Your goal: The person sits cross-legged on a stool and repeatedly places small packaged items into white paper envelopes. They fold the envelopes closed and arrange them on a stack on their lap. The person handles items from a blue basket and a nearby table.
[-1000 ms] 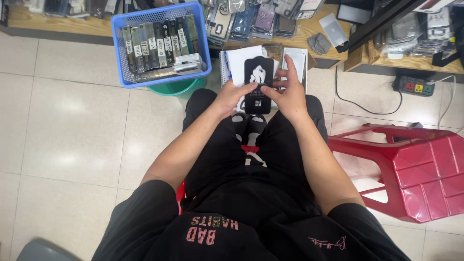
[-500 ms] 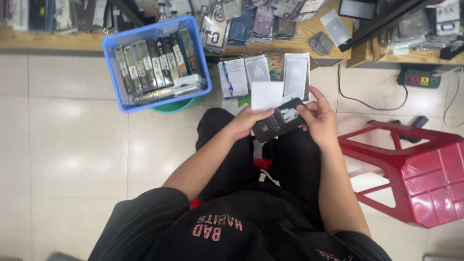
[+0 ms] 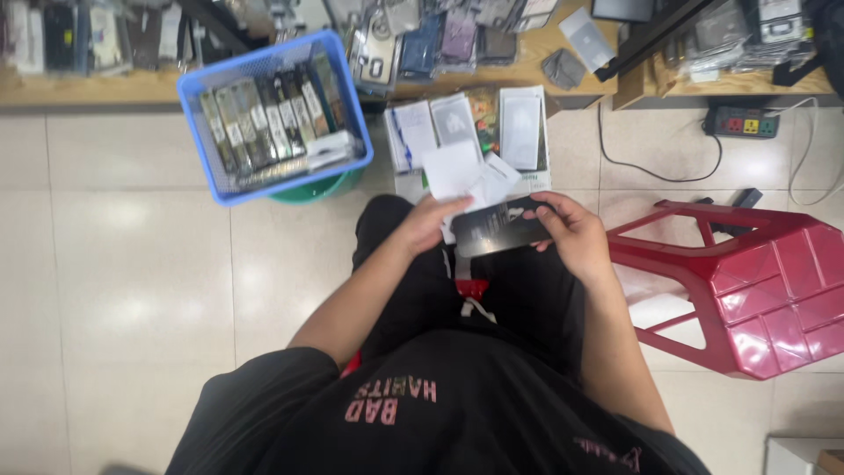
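Right hand (image 3: pixel 571 233), centre-right of the frame, is clamped on a flat black packet (image 3: pixel 501 230), fingers curled over its right end and upper edge, thumb apparently underneath. Left hand (image 3: pixel 431 224), at centre frame, is closed on the packet's left end, fingertips pinching near the corner where white paper sheets (image 3: pixel 470 176) fan out above. Whether those sheets are gripped with the packet or merely lie behind it cannot be told.

The packet sits at centre frame, held over the person's lap, tilted slightly with its right end higher. It is well apart from the blue basket (image 3: pixel 272 114) at upper left, which holds a row of upright slim boxes and rests on a green tub (image 3: pixel 312 186). Flat white packages (image 3: pixel 466 127) lie on the floor just above the hands. A red plastic stool (image 3: pixel 747 281) lies tipped over at the right edge; a power strip (image 3: pixel 743 121) sits at upper right.

Assessment of the handling: a two-ended grip suits a thin, flat item. In my judgement the work goes best if both hands keep to the edges, off the face, and the packet stays level so loose sheets do not slide out. Pinch pressure should be light to avoid creasing.

Pose: both forearms converge from the lower frame, elbows wide, wrists bent inward, hands nearly meeting at the packet.
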